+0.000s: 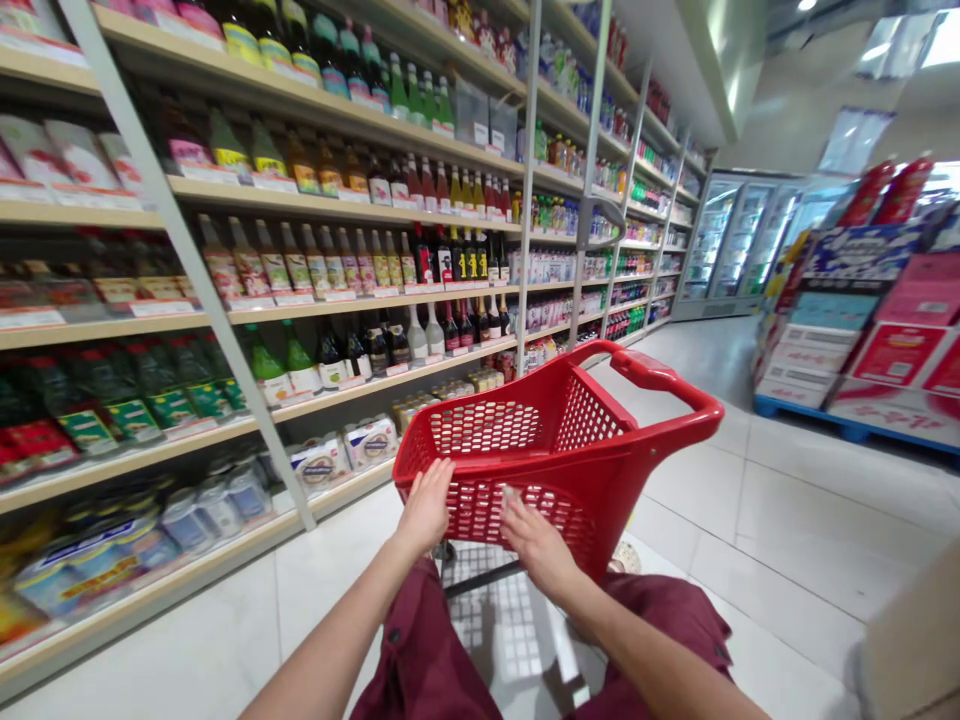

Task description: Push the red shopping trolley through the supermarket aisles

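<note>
A red plastic shopping cart (480, 470) with a perforated basket stands right in front of me, its handle (660, 375) pointing away to the upper right. My left hand (429, 503) lies with straight fingers against the near left corner of the basket, fingertips close to the rim. Beside the perforated near side is my right hand (534, 535), fingers stretched out and slightly blurred. I cannot tell whether its fingertips touch the plastic. Below both hands, my knees in maroon trousers (427, 640) flank the cart's lower frame.
Tall shelves (360, 295) with bottles and cans run along the left into the distance. Stacked boxes (900, 350) sit on a blue pallet (817, 425) at the right. Glass-door fridges (739, 240) stand at the back. A blurred beige object (911, 630) is at lower right.
</note>
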Available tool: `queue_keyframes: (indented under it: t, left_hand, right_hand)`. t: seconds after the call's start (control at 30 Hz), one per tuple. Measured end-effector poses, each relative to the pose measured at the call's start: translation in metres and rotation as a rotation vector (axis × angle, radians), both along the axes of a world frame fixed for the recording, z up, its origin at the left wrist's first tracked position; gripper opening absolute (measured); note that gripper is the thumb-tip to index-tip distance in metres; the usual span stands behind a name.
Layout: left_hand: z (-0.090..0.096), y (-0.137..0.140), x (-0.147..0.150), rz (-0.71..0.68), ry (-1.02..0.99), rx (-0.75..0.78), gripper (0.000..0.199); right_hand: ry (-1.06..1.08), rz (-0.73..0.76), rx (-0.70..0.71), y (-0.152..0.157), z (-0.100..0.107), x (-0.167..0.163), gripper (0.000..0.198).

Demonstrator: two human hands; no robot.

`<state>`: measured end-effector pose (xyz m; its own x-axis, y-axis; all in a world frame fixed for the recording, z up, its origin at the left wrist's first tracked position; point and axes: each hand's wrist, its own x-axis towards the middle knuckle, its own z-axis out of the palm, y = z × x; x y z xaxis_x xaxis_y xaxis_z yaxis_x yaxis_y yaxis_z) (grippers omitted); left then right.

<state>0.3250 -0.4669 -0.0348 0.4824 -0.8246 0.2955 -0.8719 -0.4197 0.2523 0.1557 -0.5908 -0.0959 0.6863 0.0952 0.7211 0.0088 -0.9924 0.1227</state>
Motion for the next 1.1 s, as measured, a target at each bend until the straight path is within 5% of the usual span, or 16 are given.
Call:
queue_keyframes:
  t: [0.33, 0.67, 1.1]
  left_hand:
    - [-0.014, 0.035, 0.036, 0.067, 0.095, -0.158, 0.066]
    - [0.004, 0.055, 0.050, 0.099, 0.375, -0.237, 0.075]
    - [0.014, 0.055, 0.033, 0.195, 0.257, -0.047, 0.064]
  right_hand:
    - [0.027, 0.048, -0.032, 0.030, 0.002, 0.041, 0.033]
    - [0.160, 0.112, -0.042, 0.078, -0.001, 0.114, 0.024]
    - [0.135, 0.043, -0.052, 0.056, 0.001, 0.062, 0.028]
